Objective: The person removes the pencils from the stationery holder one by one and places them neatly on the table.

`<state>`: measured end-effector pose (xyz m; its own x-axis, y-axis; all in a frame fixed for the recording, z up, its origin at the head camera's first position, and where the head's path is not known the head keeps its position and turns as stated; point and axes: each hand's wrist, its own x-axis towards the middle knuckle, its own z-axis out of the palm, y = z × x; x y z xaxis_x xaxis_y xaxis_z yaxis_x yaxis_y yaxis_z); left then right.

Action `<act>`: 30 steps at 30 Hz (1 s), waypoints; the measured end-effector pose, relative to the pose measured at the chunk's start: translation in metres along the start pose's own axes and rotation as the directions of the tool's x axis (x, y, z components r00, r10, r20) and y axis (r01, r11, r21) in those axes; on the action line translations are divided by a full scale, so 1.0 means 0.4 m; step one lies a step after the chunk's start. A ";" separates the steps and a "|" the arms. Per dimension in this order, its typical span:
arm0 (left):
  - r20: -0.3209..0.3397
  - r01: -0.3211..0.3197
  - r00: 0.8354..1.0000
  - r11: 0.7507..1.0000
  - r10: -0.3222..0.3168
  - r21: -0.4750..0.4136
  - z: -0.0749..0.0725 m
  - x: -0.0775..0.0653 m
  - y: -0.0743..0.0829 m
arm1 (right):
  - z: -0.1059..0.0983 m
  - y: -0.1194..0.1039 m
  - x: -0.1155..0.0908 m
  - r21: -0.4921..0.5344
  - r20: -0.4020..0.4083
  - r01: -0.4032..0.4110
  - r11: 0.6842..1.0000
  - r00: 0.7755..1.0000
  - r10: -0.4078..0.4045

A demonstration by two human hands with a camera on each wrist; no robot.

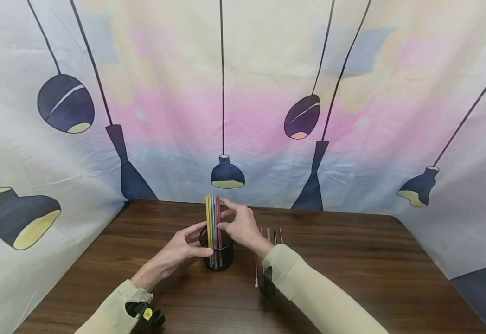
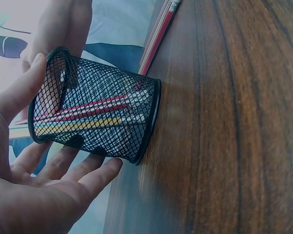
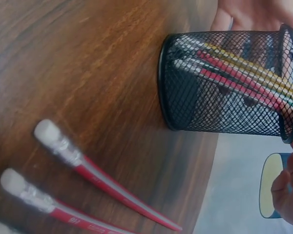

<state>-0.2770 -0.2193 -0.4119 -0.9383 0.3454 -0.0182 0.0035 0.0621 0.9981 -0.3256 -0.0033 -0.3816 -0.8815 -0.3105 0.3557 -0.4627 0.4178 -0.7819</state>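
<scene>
A black mesh pencil cup [image 1: 225,258] stands upright on the table, pencils [image 1: 212,218] in yellow, blue-green and red leaning together inside it. My left hand [image 1: 178,253] holds the cup from the left, thumb at the rim and fingers curved along the mesh, as the left wrist view shows. From the right, my right hand [image 1: 245,226] pinches a red pencil [image 1: 217,213] by its upper part, above the rim. Through the mesh [image 3: 229,92], the white eraser ends of the pencils show near the cup's bottom.
Several loose pencils lie on the wooden table [image 1: 343,260] to the right of the cup, partly hidden under my right forearm. Two red pencils with white erasers [image 3: 48,132] show close up in the right wrist view. A curtain [image 1: 264,116] printed with lamps hangs behind the table.
</scene>
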 end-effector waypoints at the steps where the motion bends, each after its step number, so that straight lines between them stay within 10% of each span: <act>1: 0.002 -0.001 1.000 1.000 0.001 -0.002 0.000 0.000 0.000 | 0.000 0.002 -0.001 0.004 0.000 0.010 1.000 1.000 -0.010; 14: -0.005 -0.001 1.000 1.000 0.001 -0.001 0.002 -0.001 0.000 | 0.005 0.018 -0.011 -0.102 -0.037 0.175 0.979 0.983 -0.179; 30: -0.002 -0.011 1.000 1.000 0.011 0.009 0.001 0.000 -0.002 | 0.000 0.019 -0.016 -0.110 0.044 0.132 0.985 0.991 -0.128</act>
<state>-0.2767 -0.2191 -0.4128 -0.9390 0.3440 -0.0075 0.0166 0.0670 0.9976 -0.3235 0.0018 -0.3899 -0.8102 -0.3989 0.4296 -0.5824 0.4649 -0.6668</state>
